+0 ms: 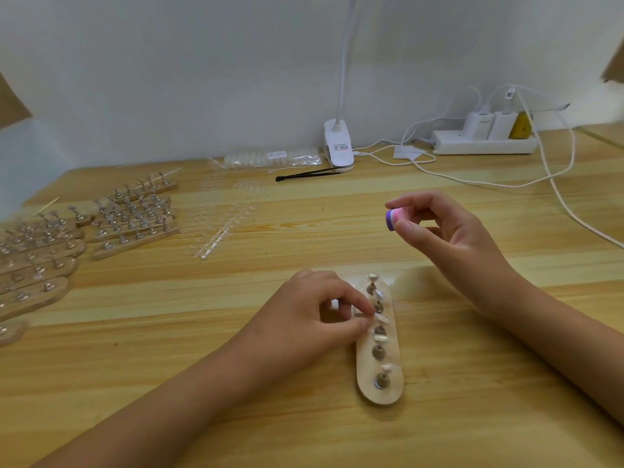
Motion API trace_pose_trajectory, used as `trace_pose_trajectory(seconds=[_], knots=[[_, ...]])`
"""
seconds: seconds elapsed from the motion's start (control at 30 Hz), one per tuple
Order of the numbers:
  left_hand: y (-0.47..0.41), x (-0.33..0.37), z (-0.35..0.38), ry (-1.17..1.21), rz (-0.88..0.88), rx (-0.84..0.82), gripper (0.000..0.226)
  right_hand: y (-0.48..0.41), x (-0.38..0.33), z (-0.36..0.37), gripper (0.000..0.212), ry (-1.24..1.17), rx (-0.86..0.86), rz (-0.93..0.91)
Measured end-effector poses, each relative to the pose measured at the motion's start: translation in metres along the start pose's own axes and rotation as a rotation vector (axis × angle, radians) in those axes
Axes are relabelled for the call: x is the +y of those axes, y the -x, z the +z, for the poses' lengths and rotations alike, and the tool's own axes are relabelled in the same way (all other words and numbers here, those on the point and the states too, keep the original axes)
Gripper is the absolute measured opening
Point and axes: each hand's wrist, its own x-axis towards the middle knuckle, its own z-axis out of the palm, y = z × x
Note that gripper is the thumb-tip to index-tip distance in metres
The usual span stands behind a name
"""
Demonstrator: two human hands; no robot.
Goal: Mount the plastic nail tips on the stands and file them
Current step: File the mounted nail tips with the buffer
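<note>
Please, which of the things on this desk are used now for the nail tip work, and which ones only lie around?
For the job:
left hand, pinching a nail tip over the stand board
right hand, holding the file block
clear tip strips
spare stand boards

Lying about:
clip lamp
power strip
black tweezers

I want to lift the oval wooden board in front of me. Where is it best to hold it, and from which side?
Probably pinch the wooden board across its two long edges at the rounded near end, coming from the near side. The stands run along its middle, and the left hand pinches a nail tip further up.
</note>
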Motion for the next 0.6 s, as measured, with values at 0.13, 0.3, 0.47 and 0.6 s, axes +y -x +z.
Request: trace_pose_trajectory(seconds=[0.13, 0.3, 0.47, 0.6], knots=[[0.0, 0.0, 0.004, 0.002, 0.021, -0.022, 0.017, 0.001, 0.001, 0.001, 0.023, 0.011, -0.032, -0.022], [-0.001, 0.001, 0.008, 0.021, 0.034, -0.011, 0.007, 0.001, 0.002, 0.001, 0.025, 0.027, -0.039, -0.028], [-0.002, 0.004, 0.006, 0.214, -0.065, 0.011, 0.003, 0.0, 0.001, 0.001, 0.025, 0.013, -0.038, -0.025], [-0.002, 0.006, -0.002, 0.566, -0.054, 0.172, 0.005, 0.001, 0.0, 0.001, 0.023, -0.018, -0.028, -0.039]])
